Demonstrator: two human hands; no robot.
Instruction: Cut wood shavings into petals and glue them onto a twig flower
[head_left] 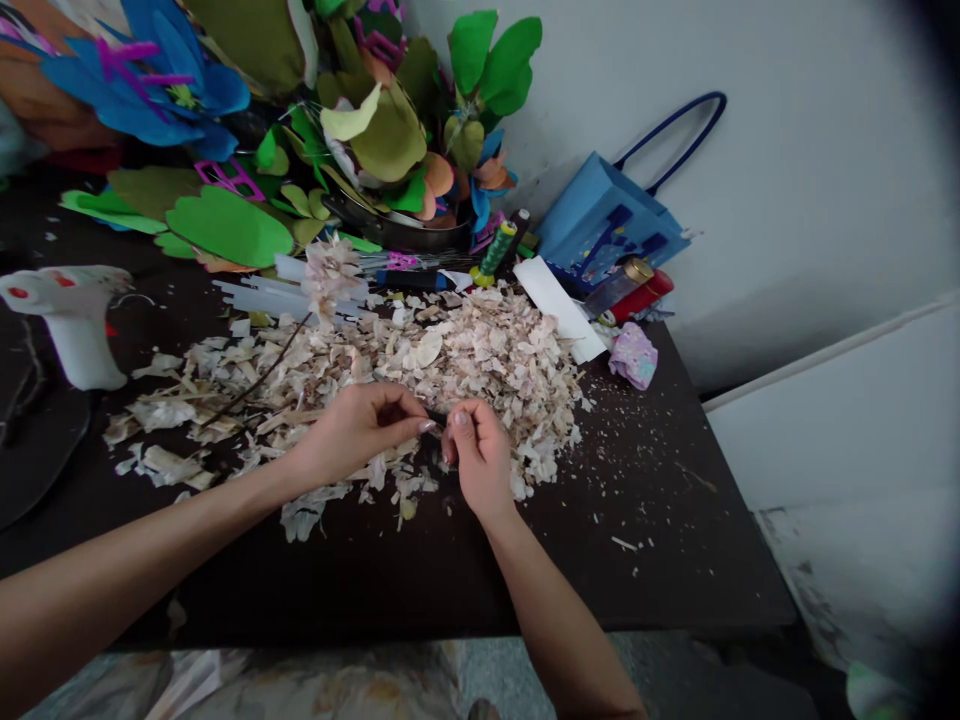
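Note:
My left hand and my right hand meet over the near side of a heap of pale dried petals. Their fingertips pinch a small dark strip between them; most of it is hidden and its kind is unclear. Left of my hands, a thin brown stem slants over the petals, topped by a pale dried flower.
A white glue gun stands at the left. Behind are a pan of coloured fabric flowers, a green thread spool, a white strip and a blue bag by the wall. The dark table ends at the right.

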